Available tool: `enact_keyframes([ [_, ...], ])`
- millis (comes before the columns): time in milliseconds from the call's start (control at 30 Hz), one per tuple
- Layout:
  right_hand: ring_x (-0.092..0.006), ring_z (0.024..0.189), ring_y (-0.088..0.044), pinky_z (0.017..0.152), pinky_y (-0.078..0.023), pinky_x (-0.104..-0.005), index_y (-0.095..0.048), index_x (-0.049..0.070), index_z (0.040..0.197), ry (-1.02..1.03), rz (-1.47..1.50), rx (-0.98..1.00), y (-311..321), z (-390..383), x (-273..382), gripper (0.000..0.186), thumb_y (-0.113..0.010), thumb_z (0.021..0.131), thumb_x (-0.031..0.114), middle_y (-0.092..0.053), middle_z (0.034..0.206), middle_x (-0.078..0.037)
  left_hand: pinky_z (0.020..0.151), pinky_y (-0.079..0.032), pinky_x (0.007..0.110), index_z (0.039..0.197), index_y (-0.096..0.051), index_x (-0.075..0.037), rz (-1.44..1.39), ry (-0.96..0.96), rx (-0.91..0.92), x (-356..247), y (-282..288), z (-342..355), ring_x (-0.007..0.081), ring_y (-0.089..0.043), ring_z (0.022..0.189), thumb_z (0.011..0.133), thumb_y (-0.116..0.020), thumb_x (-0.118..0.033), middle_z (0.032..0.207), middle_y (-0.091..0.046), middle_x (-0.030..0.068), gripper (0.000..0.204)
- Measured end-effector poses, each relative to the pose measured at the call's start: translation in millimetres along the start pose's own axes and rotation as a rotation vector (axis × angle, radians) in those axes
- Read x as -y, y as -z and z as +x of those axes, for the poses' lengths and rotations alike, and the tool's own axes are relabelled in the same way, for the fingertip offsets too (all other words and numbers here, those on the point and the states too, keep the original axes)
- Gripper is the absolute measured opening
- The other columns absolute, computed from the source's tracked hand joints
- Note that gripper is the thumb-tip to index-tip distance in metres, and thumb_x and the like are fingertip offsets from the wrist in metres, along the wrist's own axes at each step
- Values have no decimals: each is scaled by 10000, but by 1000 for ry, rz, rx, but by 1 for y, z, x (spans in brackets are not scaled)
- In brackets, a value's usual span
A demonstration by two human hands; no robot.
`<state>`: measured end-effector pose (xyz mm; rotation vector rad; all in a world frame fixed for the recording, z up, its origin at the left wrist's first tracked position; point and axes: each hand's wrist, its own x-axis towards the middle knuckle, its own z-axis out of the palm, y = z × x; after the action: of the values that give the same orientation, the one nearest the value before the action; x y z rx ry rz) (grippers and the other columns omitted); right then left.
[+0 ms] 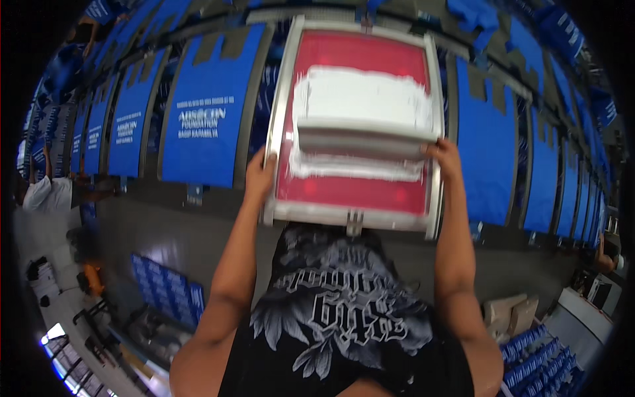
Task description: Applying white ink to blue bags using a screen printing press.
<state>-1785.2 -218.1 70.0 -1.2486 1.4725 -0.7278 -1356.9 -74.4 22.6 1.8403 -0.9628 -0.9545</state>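
A screen-printing frame point(280, 119) with a pale metal rim and red mesh point(360, 47) is in front of my torso. White ink point(364, 92) covers the middle of the mesh in a wide patch, with a streaky band lower down. Across the ink lies a squeegee point(360, 140), its long bar running from side to side. My left hand point(261, 173) is closed round the left rim. On the opposite side my right hand point(446, 159) grips the right rim, its fingertips reaching over to the squeegee's right end. What lies beneath the frame is hidden.
Printed blue fabric pieces point(206, 109) lie on boards in a row to the left. Plain blue pieces point(486, 142) continue the row rightward. Other people point(49, 193) are at the far left and right. Stacked blue items point(539, 364) and a white table point(589, 317) stand behind right.
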Motion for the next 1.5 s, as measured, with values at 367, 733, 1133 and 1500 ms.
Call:
enact_keyframes([
  [367,-155,949,-572,888,-392,-283,-633,-18,1074,41,142,157,0,10,-5,382,-731,724,98,-654,998,-80,772,-448,259,1249,-545,-29,-118,44,-34,12,-16,11,126,-564,859,905,-578,-378,993,-642,85,491],
  [733,-136,845,-576,835,-424,-278,-649,15,1009,23,-334,189,4,-12,14,352,-682,662,65,-649,859,-100,920,-414,403,1224,-544,-18,618,-276,-147,1,-12,8,337,-544,1027,812,-664,-392,1070,-588,195,569],
  [1133,-372,729,-606,726,-466,-466,-637,66,877,492,-1021,135,-23,-7,68,258,-580,628,29,-639,767,-165,698,-474,437,817,-621,-64,818,-701,303,-142,-56,47,319,-608,786,699,-690,-137,756,-622,126,154],
  [1500,-301,938,-562,993,-332,-483,-580,63,1035,514,-1121,205,-32,-57,35,424,-579,621,-27,-610,933,-119,782,-411,398,906,-593,-66,770,-709,256,-84,-47,-4,279,-557,871,560,-715,-31,863,-591,80,369],
])
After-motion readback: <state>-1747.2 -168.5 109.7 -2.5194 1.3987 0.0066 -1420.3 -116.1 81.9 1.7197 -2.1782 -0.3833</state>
